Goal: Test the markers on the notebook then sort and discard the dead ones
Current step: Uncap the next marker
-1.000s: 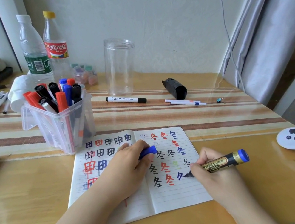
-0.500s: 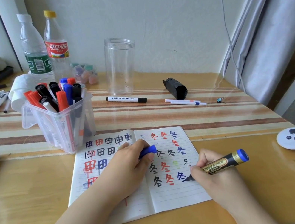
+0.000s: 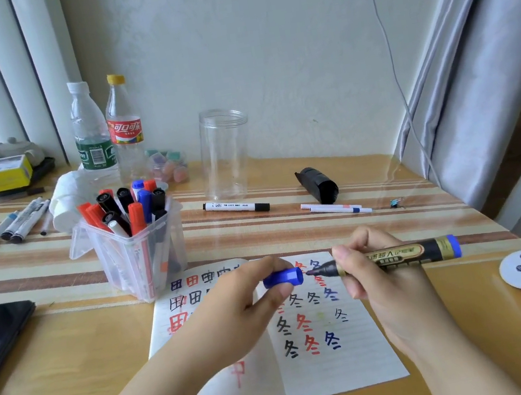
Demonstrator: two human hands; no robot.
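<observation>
Right hand (image 3: 382, 275) gripping marker (image 3: 398, 256), left hand (image 3: 240, 308) pinching cap (image 3: 283, 278)

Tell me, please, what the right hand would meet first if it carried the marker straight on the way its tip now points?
Most likely the blue cap pinched in the left hand. The right hand holds the marker level above the notebook, tip aimed at the cap's open end, with a small gap left. Depth alignment looks close but isn't certain.

Black-and-gold marker (image 3: 398, 256) lies level above the open, scribbled notebook (image 3: 334, 368), tip at 9 o'clock facing its blue cap (image 3: 283, 278).
</observation>
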